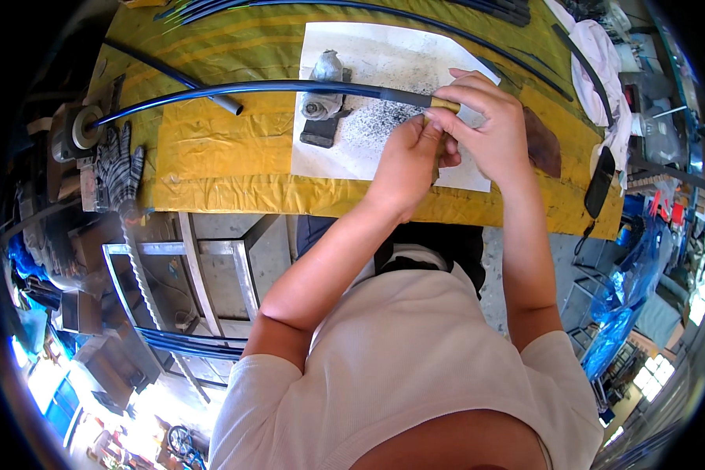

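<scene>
A long glossy blue rod (251, 88) runs across the table, its left end at a round pale disc (84, 127). Toward my hands it turns matte dark grey and ends in a short tan piece (445, 103). My right hand (489, 117) closes thumb and fingers on that piece. Just below, my left hand (407, 160) is closed in a pinch against the right fingertips; what it holds is hidden. Dark dust lies on the white sheet (399, 51) under my hands. A grey, lumpy wrapped object (327, 66) with dark blocks (319, 133) sits left of the dust.
Yellow sheeting (219, 157) covers the table. A dark tube (227, 104) lies beneath the rod, with more rods (439, 27) along the far side. A striped glove (120, 168) hangs at the left edge. A black phone-like slab (600, 182) and white cloth (595, 63) are right.
</scene>
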`<state>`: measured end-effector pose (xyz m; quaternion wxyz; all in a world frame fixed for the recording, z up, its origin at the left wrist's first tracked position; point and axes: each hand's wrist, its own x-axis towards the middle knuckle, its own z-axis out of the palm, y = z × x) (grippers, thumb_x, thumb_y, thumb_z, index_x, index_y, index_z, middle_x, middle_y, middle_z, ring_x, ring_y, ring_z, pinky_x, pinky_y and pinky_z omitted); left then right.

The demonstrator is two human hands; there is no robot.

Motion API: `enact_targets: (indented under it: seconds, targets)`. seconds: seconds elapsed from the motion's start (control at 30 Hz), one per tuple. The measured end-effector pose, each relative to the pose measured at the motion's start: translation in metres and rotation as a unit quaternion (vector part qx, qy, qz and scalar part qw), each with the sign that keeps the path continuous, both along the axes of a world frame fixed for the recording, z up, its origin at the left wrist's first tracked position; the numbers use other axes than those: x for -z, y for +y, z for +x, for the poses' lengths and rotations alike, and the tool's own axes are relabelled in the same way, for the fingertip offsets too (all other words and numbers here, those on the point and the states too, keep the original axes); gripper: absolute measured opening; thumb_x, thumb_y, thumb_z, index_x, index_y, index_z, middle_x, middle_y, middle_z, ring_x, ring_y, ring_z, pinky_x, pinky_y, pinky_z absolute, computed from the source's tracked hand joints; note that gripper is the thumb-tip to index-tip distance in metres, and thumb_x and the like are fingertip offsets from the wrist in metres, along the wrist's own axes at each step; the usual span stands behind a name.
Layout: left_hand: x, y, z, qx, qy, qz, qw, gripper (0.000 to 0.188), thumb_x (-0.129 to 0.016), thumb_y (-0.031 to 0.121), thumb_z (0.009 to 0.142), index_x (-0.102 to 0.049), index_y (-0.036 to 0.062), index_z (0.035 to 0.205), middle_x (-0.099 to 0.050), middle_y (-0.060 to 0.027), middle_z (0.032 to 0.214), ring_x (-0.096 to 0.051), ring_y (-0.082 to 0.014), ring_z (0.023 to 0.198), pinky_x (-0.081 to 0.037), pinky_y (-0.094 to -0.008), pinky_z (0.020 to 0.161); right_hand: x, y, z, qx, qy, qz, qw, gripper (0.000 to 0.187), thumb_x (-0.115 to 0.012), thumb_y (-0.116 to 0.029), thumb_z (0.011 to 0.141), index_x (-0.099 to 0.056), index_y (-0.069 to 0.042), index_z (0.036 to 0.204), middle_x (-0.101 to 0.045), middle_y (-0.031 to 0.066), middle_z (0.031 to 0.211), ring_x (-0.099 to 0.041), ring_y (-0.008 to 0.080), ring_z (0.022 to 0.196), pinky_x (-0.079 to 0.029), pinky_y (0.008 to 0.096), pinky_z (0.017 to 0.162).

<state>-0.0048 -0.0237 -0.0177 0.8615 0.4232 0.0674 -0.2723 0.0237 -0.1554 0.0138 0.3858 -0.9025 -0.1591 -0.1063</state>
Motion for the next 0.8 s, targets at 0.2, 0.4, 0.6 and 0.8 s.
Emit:
enact_targets:
  seconds: [0.2, 0.4, 0.6, 0.8]
  targets:
    - [0.0, 0.014, 0.002, -0.008, 0.003, 0.013, 1.0, 0.024, -0.04, 0.021, 0.097, -0.051, 0.0004, 0.091, -0.052, -0.0037, 0.078, -0.053, -0.0138, 0.069, -0.046, -0.027, 0.067, 0.005, 0.013, 0.005, -0.023, -0.035, 0.001, 0.999, 0.022, -0.076, -0.011, 0.066, -0.066, -0.002, 0.084, -0.064, 0.0126, 0.084, -0.06, 0.0283, 0.098, -0.049, 0.0343, 0.077]
    - [0.0, 0.031, 0.007, -0.023, 0.004, 0.04, 0.999, 0.024, -0.038, 0.02, 0.098, -0.052, 0.0026, 0.089, -0.052, -0.001, 0.073, -0.052, -0.0091, 0.064, -0.042, -0.0214, 0.056, 0.007, 0.032, 0.013, -0.043, -0.052, 0.02, 0.998, 0.021, -0.074, -0.013, 0.068, -0.065, -0.001, 0.083, -0.062, 0.0128, 0.081, -0.06, 0.0281, 0.095, -0.05, 0.0336, 0.072]
    - [0.001, 0.037, 0.009, -0.029, 0.012, 0.044, 0.999, 0.024, -0.038, 0.021, 0.098, -0.051, 0.0048, 0.087, -0.053, 0.0, 0.073, -0.054, -0.0083, 0.063, -0.037, -0.0195, 0.051, 0.005, 0.04, 0.015, -0.048, -0.036, 0.031, 0.998, 0.021, -0.074, -0.012, 0.068, -0.065, -0.001, 0.083, -0.062, 0.0133, 0.083, -0.061, 0.0274, 0.093, -0.05, 0.0326, 0.071]
    - [0.002, 0.026, 0.005, -0.018, 0.02, 0.033, 0.999, 0.02, -0.04, 0.018, 0.097, -0.05, 0.002, 0.091, -0.052, -0.0026, 0.077, -0.054, -0.013, 0.068, -0.043, -0.0247, 0.062, 0.003, 0.028, 0.009, -0.032, -0.033, 0.012, 0.999, 0.022, -0.075, -0.01, 0.067, -0.066, 0.0, 0.084, -0.063, 0.0134, 0.086, -0.061, 0.0271, 0.096, -0.049, 0.0323, 0.074]
